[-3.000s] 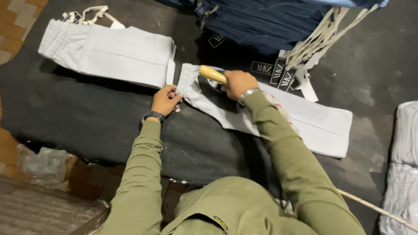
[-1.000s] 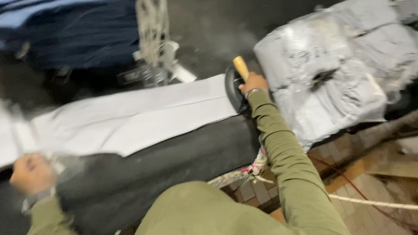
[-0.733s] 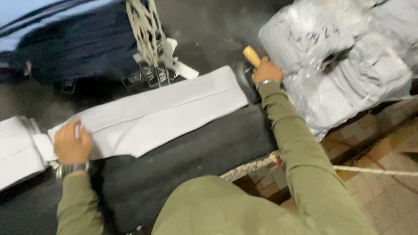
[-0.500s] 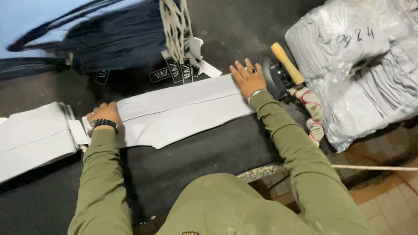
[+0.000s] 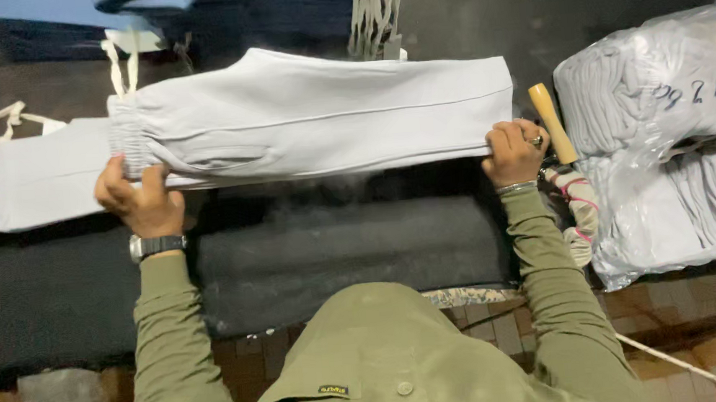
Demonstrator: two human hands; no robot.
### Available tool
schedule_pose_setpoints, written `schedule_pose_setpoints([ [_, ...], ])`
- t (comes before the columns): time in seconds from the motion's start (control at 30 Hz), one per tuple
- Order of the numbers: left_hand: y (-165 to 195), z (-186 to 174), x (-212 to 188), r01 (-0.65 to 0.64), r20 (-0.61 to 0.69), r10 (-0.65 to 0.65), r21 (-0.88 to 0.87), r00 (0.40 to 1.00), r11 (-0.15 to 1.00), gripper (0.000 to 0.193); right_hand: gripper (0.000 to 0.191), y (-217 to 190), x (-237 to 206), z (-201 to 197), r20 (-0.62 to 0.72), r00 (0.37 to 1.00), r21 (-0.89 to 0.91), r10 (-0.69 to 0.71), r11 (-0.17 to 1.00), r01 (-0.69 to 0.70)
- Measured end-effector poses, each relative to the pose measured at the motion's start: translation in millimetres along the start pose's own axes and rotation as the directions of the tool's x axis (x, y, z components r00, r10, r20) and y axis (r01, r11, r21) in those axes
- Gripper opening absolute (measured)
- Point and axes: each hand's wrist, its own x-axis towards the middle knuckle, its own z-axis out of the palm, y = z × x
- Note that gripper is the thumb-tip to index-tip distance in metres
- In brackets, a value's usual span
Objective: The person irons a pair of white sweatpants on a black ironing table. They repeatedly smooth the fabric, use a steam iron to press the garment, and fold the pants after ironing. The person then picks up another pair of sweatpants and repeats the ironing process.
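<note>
1. The dark padded table [image 5: 354, 260] fills most of my view, running from the left edge to the bagged stacks on the right.
2. The pale grey trousers [image 5: 318, 116] stretch across the table between my two hands, folded lengthwise, waistband to my left and leg hems to my right; their near edge is lifted off the padding.
3. Bagged stacks of folded grey garments [image 5: 664, 129] sit at the right, just beside my right hand.
4. A second pale garment [image 5: 29, 178] lies flat at the left, partly under the waistband end.
5. My left hand [image 5: 139, 195] is closed around the gathered waistband corner, fingers curled over the cloth, a dark watch on the wrist.
6. My right hand [image 5: 514, 152] is clenched on the hem corner, knuckles up, a ring on one finger.
7. A wooden handle [image 5: 552, 122] stands just right of my right hand, almost touching it.
</note>
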Motion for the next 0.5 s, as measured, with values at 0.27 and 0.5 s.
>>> schedule_pose_setpoints([
  [0.27,24.4,9.7,-76.9,0.31,0.403,-0.171,-0.311,0.899,0.898,0.044,0.024,-17.1,-103.2,23.3,0.161,0.933,-0.078,0.322,0.947,-0.313],
  [0.5,3.8,18.7,-57.4,0.662,0.487,-0.471,-0.368,0.736,0.653,0.04,0.013,-22.0,-127.2,33.7,0.082,0.771,-0.015,0.631,0.774,-0.632],
])
